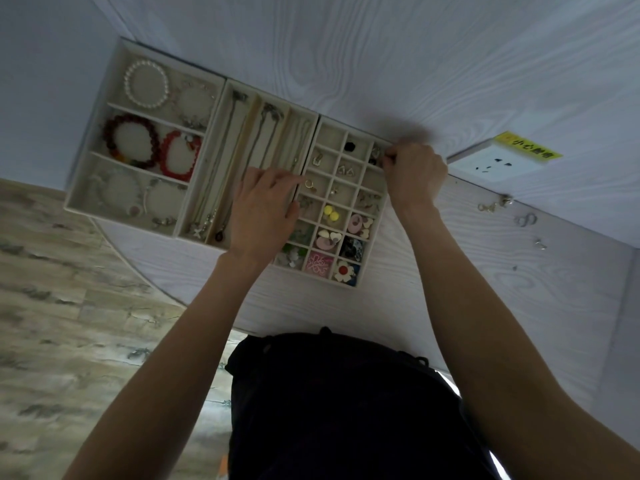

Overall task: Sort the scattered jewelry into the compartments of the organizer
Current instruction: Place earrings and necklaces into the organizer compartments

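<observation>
Right hand (pixel 415 174) at centre right of frame, fingers curled, fingertips pinching something small and dark at the top right cell of the grid tray (pixel 380 223); item too small to identify. Left hand (pixel 265 209) at frame centre, fingers extended and relaxed, holding nothing, laid over the border between necklace tray (pixel 221 109) and grid tray, fingertips just beside a gold ring (pixel 309 184) in a left-column cell. Grid tray divided into small square cells: black bead (pixel 350 146) in the top row, silver triangles (pixel 346 170) below it, yellow balls (pixel 330 212) lower down, heart pieces (pixel 329 236) and a pink oval piece (pixel 356 223) near them, pink patterned square (pixel 319 263) and white flower with red centre (pixel 343 270) in the bottom row. Necklace tray directly left of the grid tray, touching it, with long lanes holding chains (pixel 268 133) and a dark pendant (pixel 219 236) at the lower end. Bracelet tray (pixel 114 109) at upper left of frame, touching the necklace tray: pearl bracelet (pixel 129 85) at top, dark red bracelet (pixel 110 130) and red bracelet (pixel 165 147) in the middle compartment, clear bracelets (pixel 104 181) at bottom. Unsorted jewelry at right of frame on the white table (pixel 450 289), well apart from the trays: gold clasp piece (pixel 488 207), silver loop (pixel 526 220), small silver piece (pixel 541 244). White socket (pixel 498 161) with yellow label (pixel 528 150) at upper right.
</observation>
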Demonstrator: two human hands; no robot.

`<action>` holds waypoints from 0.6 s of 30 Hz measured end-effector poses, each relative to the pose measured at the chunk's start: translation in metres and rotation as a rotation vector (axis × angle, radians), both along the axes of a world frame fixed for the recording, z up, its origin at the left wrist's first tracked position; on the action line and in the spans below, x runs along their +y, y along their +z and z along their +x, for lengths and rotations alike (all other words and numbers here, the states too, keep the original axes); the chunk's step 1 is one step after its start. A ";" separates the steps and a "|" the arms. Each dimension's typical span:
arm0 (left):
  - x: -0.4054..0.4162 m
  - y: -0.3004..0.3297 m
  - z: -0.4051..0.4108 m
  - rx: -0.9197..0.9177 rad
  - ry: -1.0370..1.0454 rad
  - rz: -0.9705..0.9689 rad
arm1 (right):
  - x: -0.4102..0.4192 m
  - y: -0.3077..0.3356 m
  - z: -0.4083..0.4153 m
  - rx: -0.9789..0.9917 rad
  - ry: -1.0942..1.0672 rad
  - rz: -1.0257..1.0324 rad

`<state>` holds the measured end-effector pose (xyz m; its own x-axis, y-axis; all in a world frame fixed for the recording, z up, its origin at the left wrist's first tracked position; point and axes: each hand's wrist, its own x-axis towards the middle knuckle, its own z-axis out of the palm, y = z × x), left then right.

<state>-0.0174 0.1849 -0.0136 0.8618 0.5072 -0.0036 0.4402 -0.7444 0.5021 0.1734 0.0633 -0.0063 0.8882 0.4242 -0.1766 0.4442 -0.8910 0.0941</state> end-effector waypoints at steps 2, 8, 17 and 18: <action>0.000 0.000 0.000 0.002 -0.005 0.004 | -0.001 0.002 0.000 0.020 -0.016 0.023; 0.000 0.001 0.001 0.025 -0.008 -0.003 | -0.013 0.015 -0.005 0.063 -0.089 0.281; -0.010 0.002 -0.001 0.000 -0.022 0.081 | -0.149 0.032 -0.062 0.079 -0.223 0.475; -0.012 0.002 -0.001 0.009 -0.018 0.093 | -0.163 0.027 -0.070 0.116 -0.262 0.458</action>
